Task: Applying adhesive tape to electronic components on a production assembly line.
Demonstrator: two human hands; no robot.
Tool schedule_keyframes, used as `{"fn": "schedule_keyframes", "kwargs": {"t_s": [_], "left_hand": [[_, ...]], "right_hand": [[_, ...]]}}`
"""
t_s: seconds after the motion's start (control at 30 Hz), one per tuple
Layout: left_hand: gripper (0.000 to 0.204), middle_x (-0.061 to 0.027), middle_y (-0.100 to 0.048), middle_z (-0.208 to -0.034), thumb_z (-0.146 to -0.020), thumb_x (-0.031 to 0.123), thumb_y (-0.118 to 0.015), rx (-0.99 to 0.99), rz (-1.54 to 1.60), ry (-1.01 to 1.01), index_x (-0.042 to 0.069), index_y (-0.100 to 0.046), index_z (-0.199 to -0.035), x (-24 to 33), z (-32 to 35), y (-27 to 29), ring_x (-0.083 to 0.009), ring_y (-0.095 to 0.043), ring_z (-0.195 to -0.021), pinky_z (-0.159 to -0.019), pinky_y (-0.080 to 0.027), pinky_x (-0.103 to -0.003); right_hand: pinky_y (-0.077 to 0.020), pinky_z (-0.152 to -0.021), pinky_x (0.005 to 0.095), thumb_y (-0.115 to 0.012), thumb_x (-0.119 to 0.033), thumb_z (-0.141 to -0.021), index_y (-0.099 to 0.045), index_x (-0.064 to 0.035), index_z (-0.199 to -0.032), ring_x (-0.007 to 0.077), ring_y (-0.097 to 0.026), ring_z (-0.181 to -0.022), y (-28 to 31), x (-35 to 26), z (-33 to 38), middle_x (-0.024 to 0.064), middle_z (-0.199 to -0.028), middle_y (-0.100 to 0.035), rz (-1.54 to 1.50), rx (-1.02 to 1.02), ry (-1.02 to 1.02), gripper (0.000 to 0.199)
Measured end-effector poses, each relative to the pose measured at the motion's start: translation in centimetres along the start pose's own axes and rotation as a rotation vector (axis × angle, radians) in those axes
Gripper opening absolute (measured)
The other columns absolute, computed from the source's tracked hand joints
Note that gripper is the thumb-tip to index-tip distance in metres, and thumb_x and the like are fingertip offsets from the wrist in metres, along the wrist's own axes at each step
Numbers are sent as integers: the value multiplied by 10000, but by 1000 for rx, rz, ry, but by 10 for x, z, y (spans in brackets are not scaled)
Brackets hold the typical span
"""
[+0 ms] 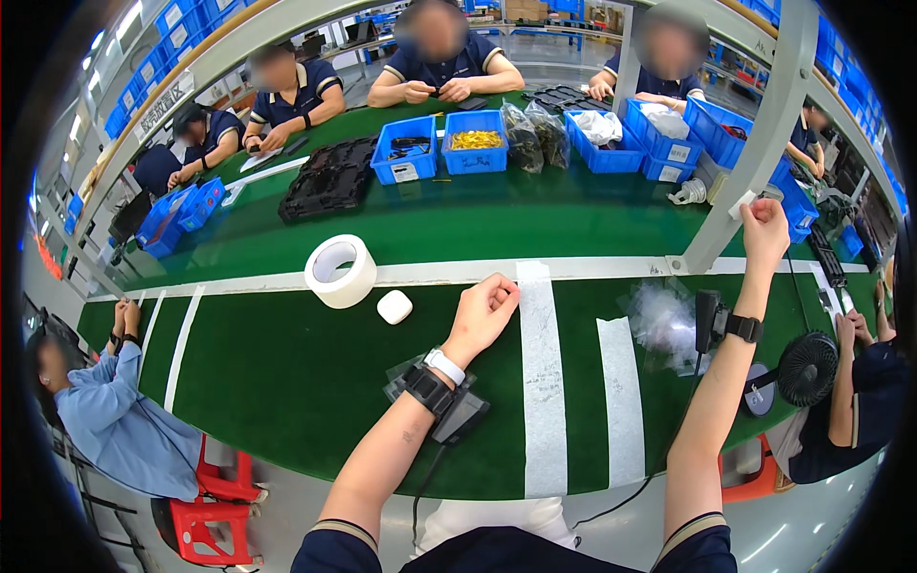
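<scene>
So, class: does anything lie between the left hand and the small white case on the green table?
Nothing visible does. The left hand rests closed on the green table, and only bare green surface separates it from the small white case.

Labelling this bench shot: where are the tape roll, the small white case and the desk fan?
tape roll (341, 271), head view, on its outer side wall
small white case (394, 307), head view, top face
desk fan (807, 369), head view, front grille

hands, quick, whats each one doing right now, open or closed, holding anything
Left hand: curled shut over the green table; what it holds, if anything, cannot be told.
Right hand: raised, pinching a small white piece by the grey post.
</scene>
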State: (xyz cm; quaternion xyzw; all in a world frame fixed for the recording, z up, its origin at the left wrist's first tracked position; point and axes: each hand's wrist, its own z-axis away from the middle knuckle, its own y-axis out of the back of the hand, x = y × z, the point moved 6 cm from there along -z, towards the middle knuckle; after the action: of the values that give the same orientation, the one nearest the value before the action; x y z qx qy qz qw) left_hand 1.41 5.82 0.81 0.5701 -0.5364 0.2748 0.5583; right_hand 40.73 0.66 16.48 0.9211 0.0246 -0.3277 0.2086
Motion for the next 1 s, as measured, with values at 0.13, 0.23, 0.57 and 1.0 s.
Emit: {"fn": "schedule_keyframes", "kwargs": {"t_s": [0.13,0.23,0.57,1.0], "left_hand": [[83,4,-540,-632,-812,74,-570,8,7,-17,-3,-550,-832,0,0,-1,-36,-493,-564,-511,-391,-179],[82,4,-539,-632,-812,75,-572,15,21,-17,-2,-548,-825,-1,0,0,-38,-493,-565,-514,-392,-179],[87,15,-509,-575,-791,90,-596,39,101,-32,10,-564,-804,-7,-2,-3,-31,-435,-500,-467,-369,-193],[57,29,-501,-598,-801,65,-577,1,116,11,11,-557,-800,0,0,-4,-20,-427,-534,-491,-365,-180]], "right_hand": [[-452,-647,233,-681,-167,-687,-574,-32,-813,107,-593,-658,-3,7,-2,43,-696,-624,-20,-3,-18,214],[-454,-657,237,-680,-166,-688,-576,-30,-817,118,-602,-671,-2,8,-2,46,-706,-629,29,-3,-23,213],[-478,-659,299,-681,-172,-655,-577,-37,-842,204,-633,-701,2,5,0,91,-713,-643,43,59,-33,253],[-470,-669,320,-636,-165,-689,-591,-31,-812,230,-620,-702,11,-8,1,91,-769,-640,2,117,-27,188]]}}
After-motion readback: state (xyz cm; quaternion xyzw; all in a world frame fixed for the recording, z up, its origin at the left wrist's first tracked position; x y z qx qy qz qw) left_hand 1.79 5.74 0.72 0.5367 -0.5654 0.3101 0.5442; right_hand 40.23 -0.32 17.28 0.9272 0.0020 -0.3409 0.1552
